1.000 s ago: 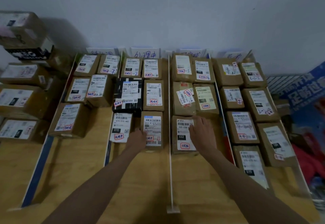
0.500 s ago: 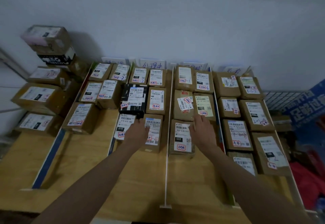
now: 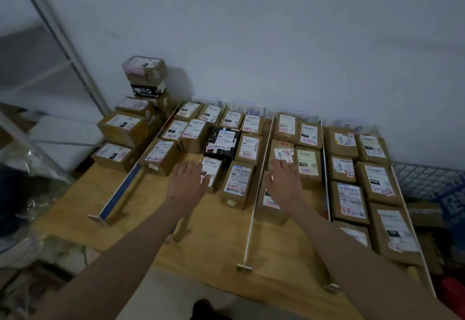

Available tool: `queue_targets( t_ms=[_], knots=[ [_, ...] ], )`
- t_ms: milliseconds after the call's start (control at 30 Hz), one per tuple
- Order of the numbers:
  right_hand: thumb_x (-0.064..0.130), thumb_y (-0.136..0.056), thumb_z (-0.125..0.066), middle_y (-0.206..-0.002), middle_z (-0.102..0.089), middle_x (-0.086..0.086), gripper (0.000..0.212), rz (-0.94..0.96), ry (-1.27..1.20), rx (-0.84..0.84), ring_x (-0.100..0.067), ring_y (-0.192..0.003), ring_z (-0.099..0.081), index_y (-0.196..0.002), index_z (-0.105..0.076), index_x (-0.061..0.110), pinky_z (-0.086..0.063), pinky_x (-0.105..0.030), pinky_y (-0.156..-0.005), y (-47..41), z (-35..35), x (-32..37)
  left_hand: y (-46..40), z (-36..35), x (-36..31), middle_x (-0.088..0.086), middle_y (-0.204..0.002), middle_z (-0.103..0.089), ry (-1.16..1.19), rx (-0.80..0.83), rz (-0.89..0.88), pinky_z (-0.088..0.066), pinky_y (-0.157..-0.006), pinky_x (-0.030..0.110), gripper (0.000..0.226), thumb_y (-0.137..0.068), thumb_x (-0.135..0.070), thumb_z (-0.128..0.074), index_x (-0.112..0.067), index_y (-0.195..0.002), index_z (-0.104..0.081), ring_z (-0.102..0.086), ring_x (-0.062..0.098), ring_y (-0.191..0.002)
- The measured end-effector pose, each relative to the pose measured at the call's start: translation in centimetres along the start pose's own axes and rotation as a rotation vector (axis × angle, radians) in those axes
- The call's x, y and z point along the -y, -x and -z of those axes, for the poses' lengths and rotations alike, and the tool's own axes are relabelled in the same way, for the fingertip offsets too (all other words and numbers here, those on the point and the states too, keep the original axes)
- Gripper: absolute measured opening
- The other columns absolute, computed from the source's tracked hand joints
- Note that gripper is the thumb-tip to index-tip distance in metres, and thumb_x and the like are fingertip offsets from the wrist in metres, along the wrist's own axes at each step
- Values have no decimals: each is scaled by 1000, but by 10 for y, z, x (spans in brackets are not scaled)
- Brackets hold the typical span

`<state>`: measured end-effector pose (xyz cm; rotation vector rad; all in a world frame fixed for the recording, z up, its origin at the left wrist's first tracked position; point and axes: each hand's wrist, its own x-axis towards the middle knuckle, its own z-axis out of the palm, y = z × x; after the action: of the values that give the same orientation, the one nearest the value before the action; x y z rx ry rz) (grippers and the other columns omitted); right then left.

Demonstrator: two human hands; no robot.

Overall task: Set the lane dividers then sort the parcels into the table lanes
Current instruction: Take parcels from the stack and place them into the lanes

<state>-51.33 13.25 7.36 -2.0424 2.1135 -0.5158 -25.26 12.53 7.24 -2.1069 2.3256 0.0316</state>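
Several brown labelled parcels fill the lanes of a wooden table [image 3: 216, 239], split by upright dividers: a blue-faced divider [image 3: 120, 191] at the left, a white centre divider [image 3: 254, 209] and another white divider [image 3: 325, 189] to its right. My left hand [image 3: 187, 182] hovers open, fingers spread, over the near parcel [image 3: 212, 171] in the second lane, beside a black parcel [image 3: 222, 142]. My right hand [image 3: 285, 185] is open above the nearest parcel [image 3: 270, 202] in the third lane. Neither hand grips anything.
A stack of unsorted parcels [image 3: 125, 128] stands off the table's left side against the wall. Handwritten lane signs [image 3: 249, 112] lean on the wall behind the lanes. A wire rack [image 3: 425, 181] is at the right, and a white frame [image 3: 63, 35] at the left.
Both hands have lifted off the near parcels and spread open. The camera has pulled back and turned left, showing more of the table's front edge and floor.
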Motion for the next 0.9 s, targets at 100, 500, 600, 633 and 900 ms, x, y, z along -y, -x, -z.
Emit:
queue_targets(
  t_ms=[100, 500, 600, 633, 900],
  knots=[
    [29, -100, -42, -133, -53, -3, 36, 34, 2, -10, -23, -122, -51, -134, -46, 19, -44, -42, -104, 9, -1, 21, 21, 8, 25, 6, -153, -39, -15, -15, 43, -17, -120, 43, 57, -104, -48, -23, -16, -149, -36, -28, 25, -144],
    [27, -99, -45, -139, -50, -6, 43, 119, -35, 17, -25, -127, -49, -141, -44, 16, -42, -42, -105, 17, -46, 160, 57, 19, 160, 3, -144, -51, -29, -71, 116, -29, -116, 41, 54, -102, -49, -28, -18, -144, -43, -43, 22, -135],
    [28, -100, -45, -141, -48, -4, 44, 122, -39, 48, -25, -131, -44, -142, -43, 16, -41, -42, -106, 18, -68, 212, 64, 16, 210, 4, -146, -48, -16, -54, 132, -29, -116, 43, 54, -102, -50, -25, -20, -144, -42, -42, 23, -137],
    [28, -100, -44, -141, -48, -4, 44, 122, -35, 53, -24, -131, -43, -142, -43, 16, -42, -42, -106, 19, -75, 229, 65, 15, 228, 5, -147, -47, -9, -53, 135, -28, -117, 43, 55, -103, -51, -24, -20, -145, -41, -40, 23, -138],
    [27, -99, -43, -136, -50, -6, 40, 82, -23, 76, -25, -125, -47, -136, -46, 14, -41, -40, -104, 26, -124, 325, 64, 17, 335, 3, -153, -41, -16, -27, 159, -23, -120, 43, 57, -103, -51, -25, -19, -149, -37, -35, 22, -142]
  ],
)
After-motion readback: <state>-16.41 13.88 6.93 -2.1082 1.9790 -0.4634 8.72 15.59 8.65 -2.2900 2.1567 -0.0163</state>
